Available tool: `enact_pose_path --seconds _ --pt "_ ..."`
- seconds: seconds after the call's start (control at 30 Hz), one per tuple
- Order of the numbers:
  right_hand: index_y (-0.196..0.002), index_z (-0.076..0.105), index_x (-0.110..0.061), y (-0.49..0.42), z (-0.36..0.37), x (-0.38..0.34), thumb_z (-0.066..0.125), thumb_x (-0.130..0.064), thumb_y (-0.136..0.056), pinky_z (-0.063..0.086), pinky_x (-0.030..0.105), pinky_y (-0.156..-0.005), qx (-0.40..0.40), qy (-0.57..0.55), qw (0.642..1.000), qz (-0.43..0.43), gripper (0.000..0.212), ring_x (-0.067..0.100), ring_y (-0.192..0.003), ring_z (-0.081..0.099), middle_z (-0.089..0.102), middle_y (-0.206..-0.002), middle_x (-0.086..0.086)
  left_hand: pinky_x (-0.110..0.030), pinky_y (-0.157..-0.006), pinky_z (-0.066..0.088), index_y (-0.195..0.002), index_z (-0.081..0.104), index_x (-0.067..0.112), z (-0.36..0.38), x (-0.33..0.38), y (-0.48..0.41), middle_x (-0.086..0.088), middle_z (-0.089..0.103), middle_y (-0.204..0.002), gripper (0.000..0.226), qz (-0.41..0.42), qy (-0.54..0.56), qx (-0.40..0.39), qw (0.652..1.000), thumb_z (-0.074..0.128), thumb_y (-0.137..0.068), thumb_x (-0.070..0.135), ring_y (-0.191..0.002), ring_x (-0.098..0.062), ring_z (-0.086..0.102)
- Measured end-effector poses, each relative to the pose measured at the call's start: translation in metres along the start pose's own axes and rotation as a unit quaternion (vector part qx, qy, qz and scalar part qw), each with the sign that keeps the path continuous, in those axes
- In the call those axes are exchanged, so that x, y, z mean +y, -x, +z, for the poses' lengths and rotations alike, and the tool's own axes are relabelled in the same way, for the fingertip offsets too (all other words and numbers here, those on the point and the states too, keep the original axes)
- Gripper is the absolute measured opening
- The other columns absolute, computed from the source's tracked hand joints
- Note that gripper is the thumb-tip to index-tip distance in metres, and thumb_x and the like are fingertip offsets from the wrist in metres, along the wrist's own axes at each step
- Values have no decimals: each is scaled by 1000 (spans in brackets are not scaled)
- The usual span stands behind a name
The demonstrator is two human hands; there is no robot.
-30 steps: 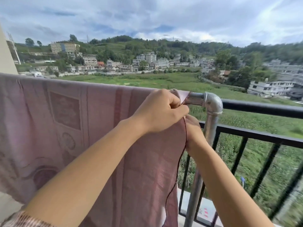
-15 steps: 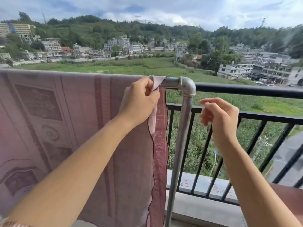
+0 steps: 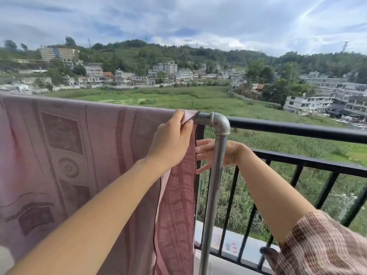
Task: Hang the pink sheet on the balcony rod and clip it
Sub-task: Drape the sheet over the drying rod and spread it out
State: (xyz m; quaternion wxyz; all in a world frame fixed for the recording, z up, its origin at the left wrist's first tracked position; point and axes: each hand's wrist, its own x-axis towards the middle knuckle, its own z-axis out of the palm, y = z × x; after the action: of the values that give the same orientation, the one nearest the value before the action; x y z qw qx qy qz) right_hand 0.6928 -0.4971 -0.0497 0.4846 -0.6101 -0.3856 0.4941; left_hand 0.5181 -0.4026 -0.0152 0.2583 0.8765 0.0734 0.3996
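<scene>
Pink sheet (image 3: 79,155) hangs over the grey metal rod (image 3: 202,118) and fills the left half of the frame. Its left side and lower hem are cut off by the frame edges, and the rod beneath it is covered except for a short bare stub beside the elbow fitting (image 3: 221,124). The left hand (image 3: 170,141) is at centre frame, with thumb and curled fingers pinching the sheet's top corner right at the rod. The front layer's dark-stitched edge falls from it, and a darker patterned back layer hangs just right of that. The right hand (image 3: 207,154) reaches in behind the upright post (image 3: 214,195), which crosses it and hides its middle. Its fingers (image 3: 199,149) are stretched out and spread beside the back layer's edge; whether they touch the cloth cannot be told. A patterned sleeve (image 3: 321,247) is cropped at lower right. The black railing (image 3: 297,130) runs behind, and the far buildings are too small to make out.
</scene>
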Motion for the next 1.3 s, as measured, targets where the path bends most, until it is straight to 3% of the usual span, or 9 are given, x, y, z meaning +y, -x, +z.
enact_pose_path --seconds 0.1,0.27,0.43,0.6,0.7,0.93,1.03,1.2,1.3 --pt "-117 63 -11 -10 -1 -5 56 -15 -92 45 55 -98 -39 90 995 -10 26 24 -121 55 62 -126 4 -33 -45 22 -77 33 20 7 6 1 5 40 -52 26 -17 -18 38 999 38 -100 31 -46 -18 42" --pt "-112 64 -1 -2 -16 -4 59 -14 -92 51 47 -95 81 199 969 -121 24 27 -99 65 68 -109 18 -33 -48 24 -73 38 13 14 14 7 3 35 -49 30 -58 -45 111 991 44 -99 28 -46 -18 36" --pt "-93 64 -10 44 -29 -34 47 -9 -96 49 28 -62 247 -50 915 -314 17 18 -67 61 66 -78 7 -20 -43 25 -78 47 16 43 65 35 8 35 -48 20 -18 19 140 990 50 -97 22 -42 -9 37" --pt "-85 71 0 68 -18 -14 61 -12 -89 52 37 -70 237 193 916 -259 16 17 -68 61 68 -77 9 -32 -54 35 -81 33 18 78 73 58 3 43 -54 23 -70 -32 80 994 53 -91 14 -52 -14 41" --pt "-84 74 -8 81 -16 0 64 -12 -88 55 35 -75 225 195 922 -248 11 14 -69 65 72 -80 8 -18 -51 34 -75 33 16 74 73 66 -2 44 -59 26 -112 -11 72 991 55 -85 5 -56 -16 41" --pt "-66 69 -17 91 -17 -3 62 -17 -89 42 19 -50 302 163 892 -295 24 5 -51 55 66 -58 -8 -44 -58 57 -75 47 18 61 94 62 4 61 -64 20 -112 161 -29 980 61 -76 4 -53 -23 65" --pt "-67 67 -9 94 -11 0 66 -7 -82 40 17 -47 269 243 894 -265 15 1 -46 49 61 -59 -2 -46 -63 57 -85 49 11 73 84 69 -4 64 -74 16 -143 76 -71 984 63 -77 11 -60 -23 68" --pt "-82 72 -12 104 9 -28 56 -5 -67 45 15 -52 311 131 878 -339 22 3 -57 58 67 -69 -1 -43 -77 54 -94 59 9 64 57 73 -7 65 -80 22 -176 96 -179 963 68 -75 15 -69 -23 65" --pt "-88 70 -15 107 34 -55 45 -2 -54 53 29 -79 255 215 862 -383 44 9 -91 66 71 -93 -8 -34 -79 53 -98 65 22 35 36 71 -3 68 -95 20 -155 6 -237 959 67 -79 23 -84 -18 64"
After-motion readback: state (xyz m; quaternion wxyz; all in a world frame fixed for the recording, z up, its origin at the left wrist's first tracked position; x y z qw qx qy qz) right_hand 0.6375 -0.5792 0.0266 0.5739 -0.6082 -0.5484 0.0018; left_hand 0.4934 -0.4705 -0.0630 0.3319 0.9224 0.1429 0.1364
